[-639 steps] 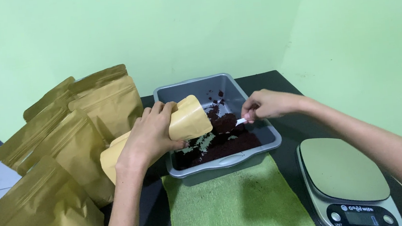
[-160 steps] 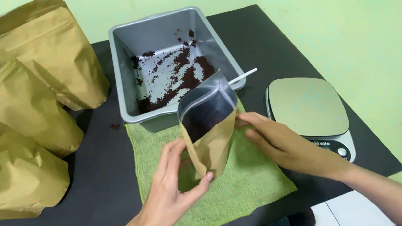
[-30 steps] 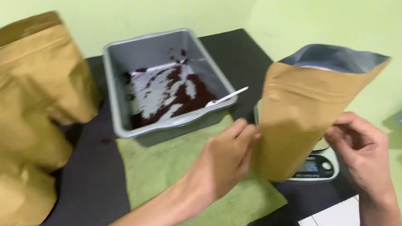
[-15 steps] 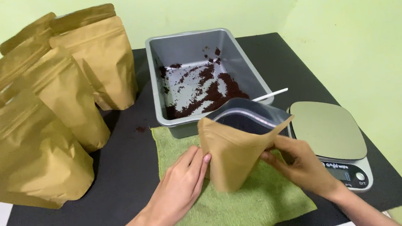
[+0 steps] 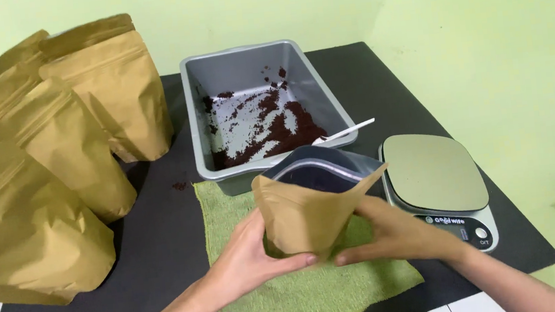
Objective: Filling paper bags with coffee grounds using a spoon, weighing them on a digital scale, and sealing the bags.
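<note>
Kraft-brown pouch (image 5: pixel 307 217), mouth open, stands on the green cloth (image 5: pixel 291 297), clasped low at both sides by the left hand (image 5: pixel 251 267) and right hand (image 5: pixel 394 236). Just behind this grip sits the grey tub (image 5: pixel 322 90) of dark grounds, apparently with a white spoon (image 5: pixel 346 131). Right: scale (image 5: pixel 434 176). Left, across the bench (image 5: pixel 157 249): filled pouches (image 5: pixel 60 150).

Tan-gold pouch (image 5: pixel 304 218) with grey lining; green towel (image 5: pixel 318 298); grey tray (image 5: pixel 242 71), dark brown grounds (image 5: pixel 281 125); black table (image 5: pixel 157 249)
</note>
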